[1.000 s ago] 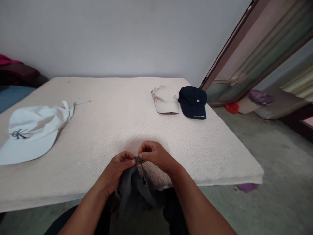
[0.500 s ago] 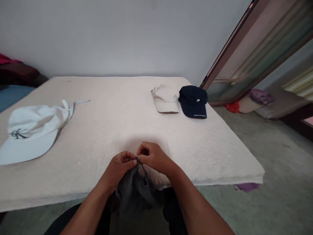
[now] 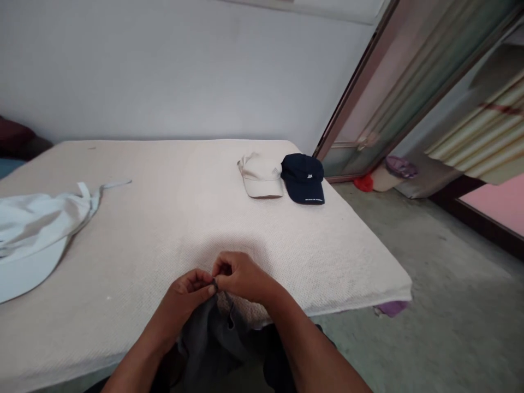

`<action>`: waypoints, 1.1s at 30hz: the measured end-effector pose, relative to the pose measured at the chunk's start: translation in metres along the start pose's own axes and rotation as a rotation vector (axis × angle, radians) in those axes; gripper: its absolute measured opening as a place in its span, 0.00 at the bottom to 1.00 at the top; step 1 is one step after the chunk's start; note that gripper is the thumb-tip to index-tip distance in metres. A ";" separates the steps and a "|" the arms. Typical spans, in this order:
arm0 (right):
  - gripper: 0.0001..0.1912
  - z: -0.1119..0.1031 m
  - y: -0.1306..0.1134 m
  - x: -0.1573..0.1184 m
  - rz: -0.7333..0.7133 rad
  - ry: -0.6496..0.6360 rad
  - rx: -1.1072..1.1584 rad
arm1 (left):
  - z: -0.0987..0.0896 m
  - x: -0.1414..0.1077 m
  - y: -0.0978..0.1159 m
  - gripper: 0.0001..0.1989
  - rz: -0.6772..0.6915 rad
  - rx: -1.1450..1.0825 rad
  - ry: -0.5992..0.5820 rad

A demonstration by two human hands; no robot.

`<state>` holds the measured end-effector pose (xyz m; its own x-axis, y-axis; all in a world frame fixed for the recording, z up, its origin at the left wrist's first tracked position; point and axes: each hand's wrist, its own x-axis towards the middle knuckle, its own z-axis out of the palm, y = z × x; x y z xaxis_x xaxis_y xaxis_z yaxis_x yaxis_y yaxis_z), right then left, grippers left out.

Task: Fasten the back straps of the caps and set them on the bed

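Note:
Over the near edge of the bed hangs a dark grey cloth item (image 3: 204, 333) that looks like a cap, with a thin strap and a small buckle or slit at its side. My left hand (image 3: 189, 293) pinches its upper end between thumb and fingers. Touching the left fingertips, my right hand (image 3: 239, 277) is closed in a pinch on the same end of the strap. The exact spot between the fingertips is small and partly hidden. The lower part of the grey cap falls into shadow between my legs.
A beige cap (image 3: 262, 177) and a navy cap (image 3: 303, 179) lie side by side at the far right of the bed (image 3: 164, 218). A white cap (image 3: 36, 234) with loose straps is at the left, cut by the frame. A bin (image 3: 388, 174) stands on the floor beyond.
The view has turned to the right, so the caps and bed appear shifted left and slightly lower. Both hands keep their pinch on the grey cap's strap.

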<state>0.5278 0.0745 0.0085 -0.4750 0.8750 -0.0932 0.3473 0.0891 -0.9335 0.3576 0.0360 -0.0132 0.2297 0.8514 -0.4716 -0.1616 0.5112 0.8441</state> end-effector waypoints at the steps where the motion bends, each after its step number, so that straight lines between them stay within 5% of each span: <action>1: 0.06 0.000 0.000 0.000 0.000 -0.004 -0.003 | -0.001 0.001 0.000 0.10 0.006 0.011 -0.003; 33: 0.08 -0.015 0.012 -0.003 0.091 -0.260 0.464 | 0.009 -0.005 0.002 0.11 -0.011 -0.007 -0.037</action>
<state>0.5459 0.0802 0.0025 -0.6643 0.7178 -0.2083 0.0303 -0.2526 -0.9671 0.3643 0.0316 -0.0068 0.2670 0.8408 -0.4709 -0.1654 0.5214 0.8372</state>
